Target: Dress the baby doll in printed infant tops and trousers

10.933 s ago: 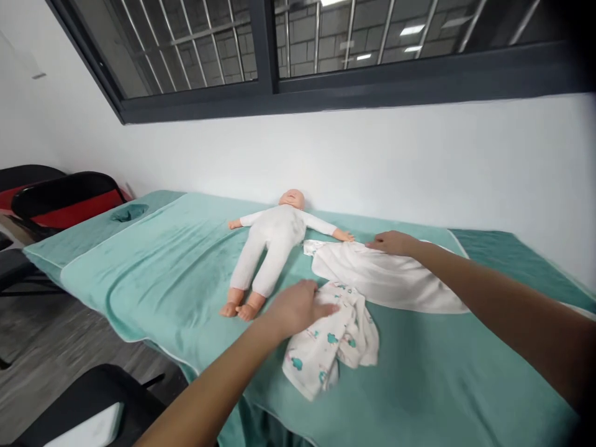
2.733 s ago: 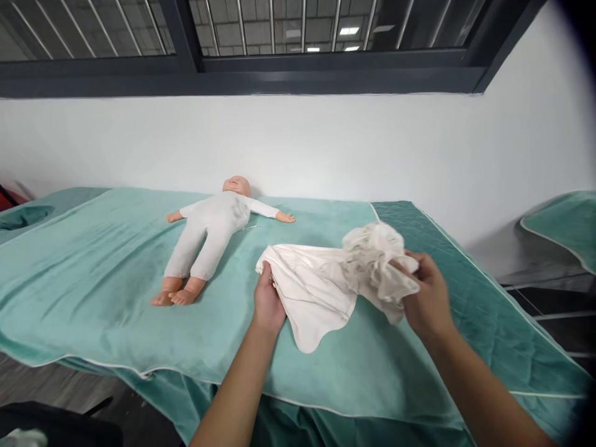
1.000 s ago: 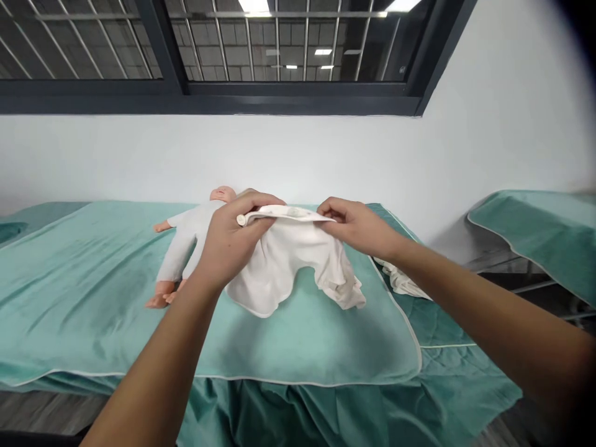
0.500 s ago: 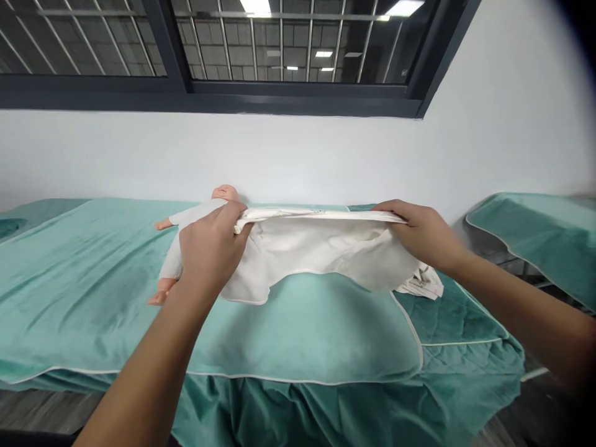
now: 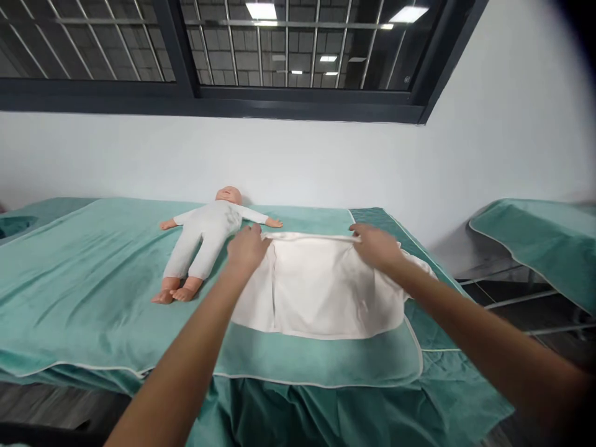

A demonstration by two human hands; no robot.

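Note:
A small white garment (image 5: 321, 285) lies spread over the right part of the green bed, its lower edge facing me. My left hand (image 5: 248, 249) pinches its upper left corner, and my right hand (image 5: 376, 247) grips the same folded edge on the right. Patterned cloth shows partly beyond my right wrist. Left of the garment, a baby doll (image 5: 205, 233) in a white suit lies on its back, head toward the wall, arms spread, bare feet toward me.
The green bed cover (image 5: 93, 298) has a white-piped edge and drapes down in front. A white wall and a dark-framed barred window (image 5: 298, 102) stand behind. Another green-covered surface (image 5: 549, 242) with metal bars beneath is at the right.
Both hands have come lower and closer together, bringing the raised garment down onto the bed, where it now lies flatter. More of the doll is visible.

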